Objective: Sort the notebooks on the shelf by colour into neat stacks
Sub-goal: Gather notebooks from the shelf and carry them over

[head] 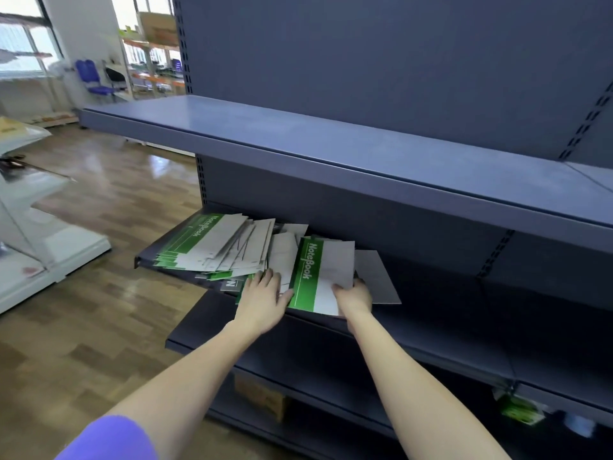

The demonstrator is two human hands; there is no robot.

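Two hands work a dark grey shelf (pixel 185 270) above wood-look flooring (pixel 99 194): the right hand (pixel 353 298) grips a green notebook (pixel 318 277), long axis running front to back, while the left hand (pixel 265 293) lies flat on the mixed pile (pixel 219 247).

Head cam, one view: looks fwd/down, close on shelf (pixel 205 280), angled from left.

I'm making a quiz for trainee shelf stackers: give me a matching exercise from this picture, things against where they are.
Things:
1. green-and-white notebook on top
2. fanned heap of notebooks
3. brown cardboard box
4. blue chair

Places:
A. bottom shelf
B. between both hands
C. far by the window
D. left end of the middle shelf

Pairs: 1-B, 2-D, 3-A, 4-C
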